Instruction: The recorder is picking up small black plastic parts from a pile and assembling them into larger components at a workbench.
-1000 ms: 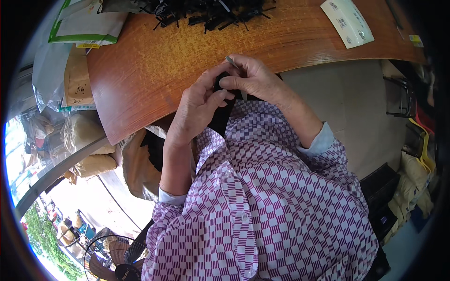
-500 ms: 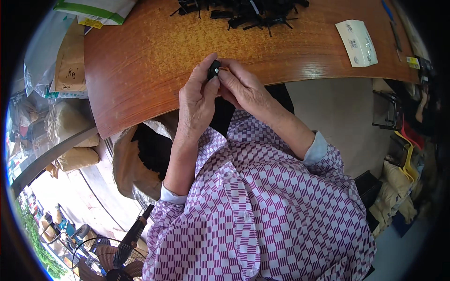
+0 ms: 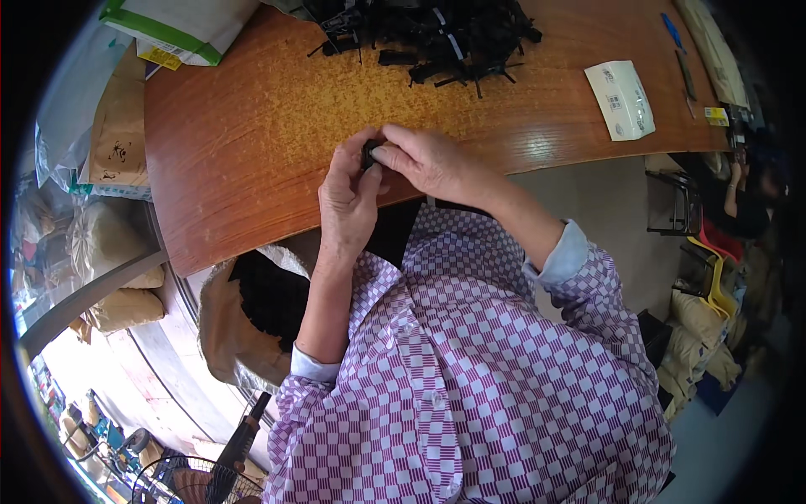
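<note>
My left hand (image 3: 348,197) and my right hand (image 3: 424,160) meet at the near edge of the brown wooden table (image 3: 252,126). Between their fingertips they pinch a small black part (image 3: 369,152), mostly hidden by the fingers. A heap of similar black parts (image 3: 437,34) lies at the far side of the table, well beyond both hands. My forearms come up out of purple-and-white checked sleeves.
A white flat packet (image 3: 623,99) lies on the table to the right. A green-and-white bag (image 3: 180,25) and brown sacks (image 3: 117,134) crowd the left end. Below the table's left edge stands an open sack with dark contents (image 3: 260,294). A yellow chair (image 3: 714,277) is at right.
Both hands stay together on the small black part. They have shifted a little farther out over the table's near edge, and the fingers have re-gripped the part.
</note>
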A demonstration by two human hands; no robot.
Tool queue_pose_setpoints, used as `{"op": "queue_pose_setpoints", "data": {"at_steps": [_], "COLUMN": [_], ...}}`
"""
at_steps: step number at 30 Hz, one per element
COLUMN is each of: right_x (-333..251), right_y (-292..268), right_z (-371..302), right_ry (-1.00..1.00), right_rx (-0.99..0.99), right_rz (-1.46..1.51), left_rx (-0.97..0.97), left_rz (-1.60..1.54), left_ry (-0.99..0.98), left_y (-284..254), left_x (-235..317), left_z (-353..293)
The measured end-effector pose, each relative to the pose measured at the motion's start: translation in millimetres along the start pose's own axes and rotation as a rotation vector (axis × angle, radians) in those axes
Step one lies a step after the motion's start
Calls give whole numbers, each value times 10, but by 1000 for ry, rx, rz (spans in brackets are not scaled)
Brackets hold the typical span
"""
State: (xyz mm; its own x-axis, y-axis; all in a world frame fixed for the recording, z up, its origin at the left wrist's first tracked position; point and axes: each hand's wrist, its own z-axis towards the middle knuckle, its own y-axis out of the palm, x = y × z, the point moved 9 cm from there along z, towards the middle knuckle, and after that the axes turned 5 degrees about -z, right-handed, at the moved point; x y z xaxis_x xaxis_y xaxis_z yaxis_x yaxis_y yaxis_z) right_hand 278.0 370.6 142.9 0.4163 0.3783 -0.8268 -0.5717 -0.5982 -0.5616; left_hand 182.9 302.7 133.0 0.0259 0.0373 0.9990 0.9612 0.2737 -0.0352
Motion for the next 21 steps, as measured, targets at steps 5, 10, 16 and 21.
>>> {"op": "queue_pose_setpoints", "data": {"at_steps": [5,10,16,21], "right_x": [-294,-18,-135,66], "right_y": [-533,-537,-682,-556], "right_z": [392,836,701,422], "right_ry": [-164,-161,-188,77], "right_rx": [215,218,304,23], "right_rz": [-876,-1203,-793,342], "left_rx": [12,17,-34,50], "left_rz": [-677,-871,-700,196], "left_ry": [-350,-433,-332,131], "left_y": [-24,123,129,192], "left_x": [-205,-154,-201,423], "left_z": [-103,-98,-27,317]}}
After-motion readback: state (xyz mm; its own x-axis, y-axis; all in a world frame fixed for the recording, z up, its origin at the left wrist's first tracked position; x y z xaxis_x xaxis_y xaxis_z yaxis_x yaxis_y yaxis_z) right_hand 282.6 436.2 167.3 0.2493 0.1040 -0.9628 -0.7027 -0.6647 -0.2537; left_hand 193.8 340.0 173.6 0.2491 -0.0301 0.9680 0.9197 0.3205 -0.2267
